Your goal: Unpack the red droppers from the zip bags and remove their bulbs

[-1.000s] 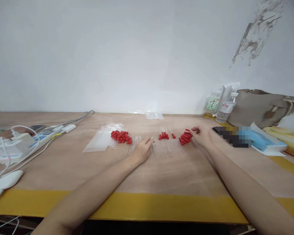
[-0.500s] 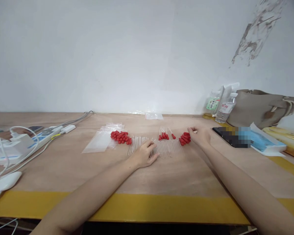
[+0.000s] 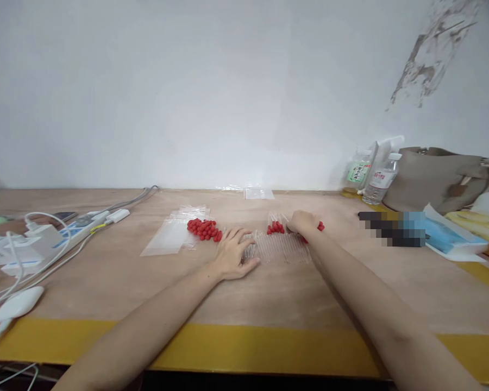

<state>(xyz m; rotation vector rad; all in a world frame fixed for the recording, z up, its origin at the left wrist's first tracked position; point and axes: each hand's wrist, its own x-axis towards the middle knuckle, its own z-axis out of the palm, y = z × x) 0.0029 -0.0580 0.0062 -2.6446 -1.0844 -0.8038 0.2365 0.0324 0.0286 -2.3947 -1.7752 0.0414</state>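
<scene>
I see my left hand (image 3: 233, 252) just left of centre frame, fingers spread flat on the row of clear glass tubes (image 3: 279, 247) — the tubes lie side by side on the wooden table (image 3: 106, 282). My right hand (image 3: 303, 221) sits just right of centre over the red rubber caps (image 3: 320, 226), fingers curled together — whether they pinch a cap I cannot tell; another pile of red caps (image 3: 204, 229) lies left of the tubes.
</scene>
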